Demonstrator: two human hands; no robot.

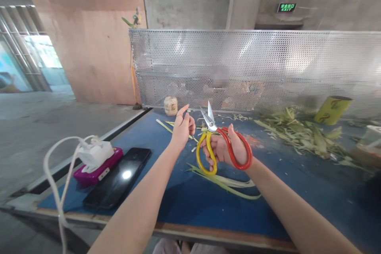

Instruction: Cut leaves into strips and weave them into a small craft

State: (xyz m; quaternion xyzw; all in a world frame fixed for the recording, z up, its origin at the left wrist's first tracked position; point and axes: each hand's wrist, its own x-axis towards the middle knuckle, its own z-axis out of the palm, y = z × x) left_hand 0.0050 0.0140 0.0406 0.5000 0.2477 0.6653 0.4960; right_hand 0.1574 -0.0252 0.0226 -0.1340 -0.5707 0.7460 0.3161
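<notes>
In my right hand (226,149) is a pair of scissors (212,125) with one red and one yellow handle. The thumb sits through the red loop and fingers go through the yellow one; the blades point up and are spread apart. Left of the blades, my left hand (182,127) is raised with its index finger stretched out and its other fingers loosely bent. A thin dark line crosses near the base of that index finger, too fine to identify. Below the scissors, long pale-green leaf strips (229,182) lie on the blue tabletop (184,202).
A black phone (119,178) and a purple power strip (97,168) with a white plug and cable lie at left. A wrapped roll (170,106) stands by the perforated metal screen (190,51). Husk-like leaves (306,135) and a yellow-green can (332,110) are at right.
</notes>
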